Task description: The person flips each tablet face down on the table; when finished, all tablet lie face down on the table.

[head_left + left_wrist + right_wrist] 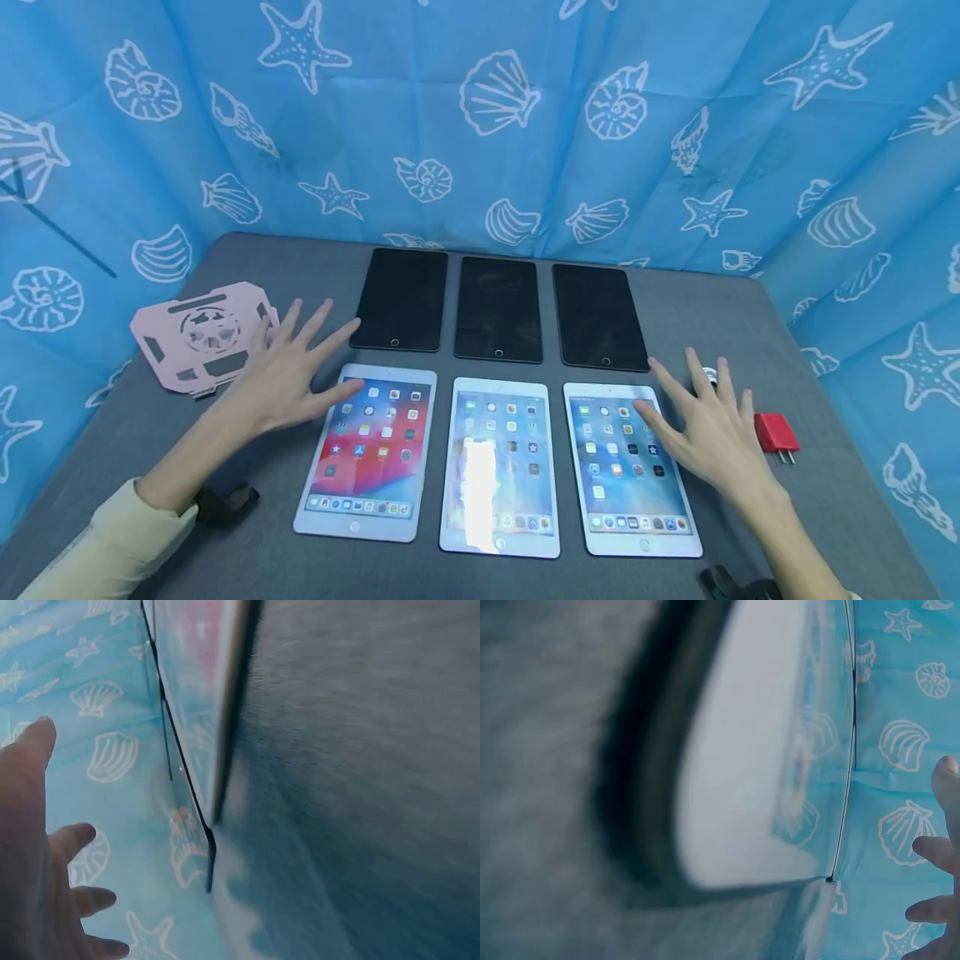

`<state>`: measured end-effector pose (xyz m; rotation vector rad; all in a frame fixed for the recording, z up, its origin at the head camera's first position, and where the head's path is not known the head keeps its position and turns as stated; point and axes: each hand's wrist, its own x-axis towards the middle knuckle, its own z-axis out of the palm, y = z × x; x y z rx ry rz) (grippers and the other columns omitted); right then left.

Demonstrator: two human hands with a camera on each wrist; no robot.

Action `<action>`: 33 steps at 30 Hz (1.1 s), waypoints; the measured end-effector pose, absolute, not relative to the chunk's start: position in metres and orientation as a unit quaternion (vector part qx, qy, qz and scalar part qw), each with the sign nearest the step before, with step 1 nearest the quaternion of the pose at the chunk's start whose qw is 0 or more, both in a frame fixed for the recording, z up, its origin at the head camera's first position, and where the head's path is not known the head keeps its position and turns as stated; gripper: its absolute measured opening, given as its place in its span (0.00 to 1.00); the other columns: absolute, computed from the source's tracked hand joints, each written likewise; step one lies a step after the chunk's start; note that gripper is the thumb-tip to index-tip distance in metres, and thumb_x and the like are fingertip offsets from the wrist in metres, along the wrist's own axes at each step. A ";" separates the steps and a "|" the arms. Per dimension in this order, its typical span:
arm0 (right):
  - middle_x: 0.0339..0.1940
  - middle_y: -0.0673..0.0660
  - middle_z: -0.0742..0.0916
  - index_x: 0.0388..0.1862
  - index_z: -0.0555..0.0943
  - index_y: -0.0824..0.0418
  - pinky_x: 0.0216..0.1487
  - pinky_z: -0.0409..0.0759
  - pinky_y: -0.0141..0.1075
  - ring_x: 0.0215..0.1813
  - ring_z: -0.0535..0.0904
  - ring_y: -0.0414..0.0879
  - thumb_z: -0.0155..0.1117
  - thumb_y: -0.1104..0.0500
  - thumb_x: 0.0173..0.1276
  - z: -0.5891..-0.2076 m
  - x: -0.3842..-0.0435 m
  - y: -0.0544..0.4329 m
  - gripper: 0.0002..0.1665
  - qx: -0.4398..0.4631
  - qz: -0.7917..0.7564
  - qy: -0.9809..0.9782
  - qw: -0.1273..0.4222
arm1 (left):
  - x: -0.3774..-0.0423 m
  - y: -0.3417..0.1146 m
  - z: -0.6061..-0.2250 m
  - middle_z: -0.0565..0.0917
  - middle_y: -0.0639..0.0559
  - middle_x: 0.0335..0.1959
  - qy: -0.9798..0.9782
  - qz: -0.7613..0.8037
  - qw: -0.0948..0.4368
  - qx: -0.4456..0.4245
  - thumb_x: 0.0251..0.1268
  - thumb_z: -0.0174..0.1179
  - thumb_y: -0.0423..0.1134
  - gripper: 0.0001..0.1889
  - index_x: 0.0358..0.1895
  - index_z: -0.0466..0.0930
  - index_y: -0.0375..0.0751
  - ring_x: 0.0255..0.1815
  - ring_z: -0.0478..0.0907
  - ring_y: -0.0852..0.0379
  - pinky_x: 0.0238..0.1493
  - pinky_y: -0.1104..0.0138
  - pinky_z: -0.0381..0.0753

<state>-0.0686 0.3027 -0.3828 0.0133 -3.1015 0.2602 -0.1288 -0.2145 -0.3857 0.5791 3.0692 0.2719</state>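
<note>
Left hand (288, 375) and right hand (712, 433) are spread wide, partly over the outer white tablets (367, 458). Three black tablets (498, 308) line the far edge of the tabletop (690, 312).

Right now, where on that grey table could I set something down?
Bare: far right, between the rightmost black tablet and blue curtain; near right, between the right forearm, red charger and curtain. Crowded: the middle, where two rows of tablets leave narrow gaps.

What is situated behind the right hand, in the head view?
Behind the right hand is part of the rightmost white tablet; the thumb covers some of its edge. A small white object shows between two fingers; its rest is covered, so I cannot identify it.
</note>
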 end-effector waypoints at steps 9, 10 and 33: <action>0.80 0.76 0.61 0.79 0.65 0.56 0.68 0.51 0.81 0.81 0.45 0.80 0.65 0.34 0.68 -0.380 -0.079 0.298 0.48 0.006 0.109 -0.994 0.031 | -0.171 -0.179 -0.385 0.52 0.39 0.84 0.963 0.130 -0.005 0.236 0.66 0.58 0.68 0.46 0.83 0.54 0.58 0.83 0.46 0.27 0.76 0.28 0.46; 0.79 0.76 0.62 0.79 0.66 0.56 0.68 0.52 0.81 0.81 0.46 0.80 0.65 0.34 0.68 -0.380 -0.080 0.298 0.48 0.007 0.112 -0.993 0.033 | -0.175 -0.174 -0.384 0.52 0.39 0.84 0.961 0.134 -0.004 0.240 0.66 0.59 0.68 0.46 0.83 0.53 0.58 0.83 0.46 0.27 0.76 0.28 0.45; 0.80 0.75 0.61 0.81 0.62 0.55 0.66 0.55 0.81 0.79 0.50 0.80 0.61 0.34 0.71 -0.366 -0.118 0.304 0.48 0.027 0.115 -0.992 0.041 | -0.254 -0.065 -0.383 0.49 0.44 0.86 0.950 0.103 0.044 0.290 0.70 0.45 0.75 0.44 0.84 0.47 0.63 0.86 0.46 0.36 0.80 0.35 0.45</action>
